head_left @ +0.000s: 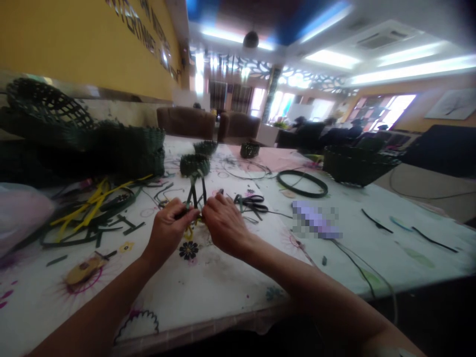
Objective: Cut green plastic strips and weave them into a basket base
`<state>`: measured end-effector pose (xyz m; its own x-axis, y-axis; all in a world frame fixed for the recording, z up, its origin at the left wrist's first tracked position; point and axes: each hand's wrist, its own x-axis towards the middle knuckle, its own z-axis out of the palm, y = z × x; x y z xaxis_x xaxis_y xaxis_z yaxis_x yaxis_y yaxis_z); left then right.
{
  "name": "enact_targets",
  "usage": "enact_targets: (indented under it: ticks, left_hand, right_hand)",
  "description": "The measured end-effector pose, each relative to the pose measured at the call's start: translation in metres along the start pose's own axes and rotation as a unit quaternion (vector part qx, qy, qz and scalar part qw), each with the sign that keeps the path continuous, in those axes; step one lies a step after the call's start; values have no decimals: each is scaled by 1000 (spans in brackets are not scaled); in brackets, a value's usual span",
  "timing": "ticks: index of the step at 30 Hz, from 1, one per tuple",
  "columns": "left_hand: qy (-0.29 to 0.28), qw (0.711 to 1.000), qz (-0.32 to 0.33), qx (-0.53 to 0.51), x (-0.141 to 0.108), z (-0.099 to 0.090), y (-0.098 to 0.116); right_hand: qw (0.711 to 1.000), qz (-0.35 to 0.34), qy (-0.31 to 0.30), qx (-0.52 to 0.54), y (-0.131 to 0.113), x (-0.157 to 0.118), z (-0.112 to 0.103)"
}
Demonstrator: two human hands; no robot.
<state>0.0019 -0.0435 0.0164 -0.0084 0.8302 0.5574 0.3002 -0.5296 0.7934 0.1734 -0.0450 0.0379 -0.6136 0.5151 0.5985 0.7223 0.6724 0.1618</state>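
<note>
My left hand (171, 230) and my right hand (225, 223) meet above a flowered white tablecloth (148, 292), their fingertips pinching dark green plastic strips (194, 196). These strips rise to a small dark green woven basket (194, 165), which seems joined to them. A yellow strand (189, 232) shows under my fingers. Black-handled scissors (251, 203) lie just beyond my right hand. Yellow and green strip offcuts (92, 210) lie left of my left hand. My fingers hide the exact grip.
Large dark green woven baskets (85, 144) are heaped at the left, and another (357, 166) stands at the right. Two small woven baskets (205, 147) sit farther along the table, beside a coiled green strip (302, 183). A pixelated purple object (316, 220) lies right. Seated people (320, 134) are in the background.
</note>
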Motion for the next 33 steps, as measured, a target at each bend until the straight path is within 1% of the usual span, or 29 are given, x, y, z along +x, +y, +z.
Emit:
enact_targets:
  ticks: [2,5,7,10,13,15,21,22,24,26,27,31,33]
  left_hand:
    - [8,1000,-14,-20,0,1,-1]
    - [-1,995,-67,-70,0,3,-4]
    - [-18,987,-116,-113,0,3,-6]
    - [-54,970,-183,-154,2,3,-8]
    - [-81,957,-221,-171,4,2,-7]
    - [-89,955,-222,-177,5,1,-7]
    - [-109,966,-191,-139,5,2,-8]
    - [-100,970,-182,-126,4,3,-9]
    - [-64,980,-160,-98,2,6,-11]
    - [-27,987,-137,-81,1,8,-13]
    - [-18,989,-128,-77,1,9,-14]
    - [-26,992,-106,-59,2,8,-14]
    - [-36,995,-89,-14,2,7,-12]
  right_hand:
    - [999,-15,22,-29,-3,-2,2]
    - [997,-27,56,-52,-5,-5,8]
    - [998,-19,47,-35,-3,-5,11]
    - [1000,11,4,24,3,-4,14]
    - [998,19,-3,61,7,-3,15]
    - [996,21,0,81,9,-2,15]
    - [992,36,-9,117,12,-2,15]
    - [992,35,-11,120,13,-2,15]
    - [993,31,-16,117,13,-3,15]
    - [995,26,-19,96,13,-3,15]
    - [996,24,-19,83,12,-3,15]
    - [998,19,-14,61,12,-4,17]
    - [998,21,-11,58,12,-3,17]
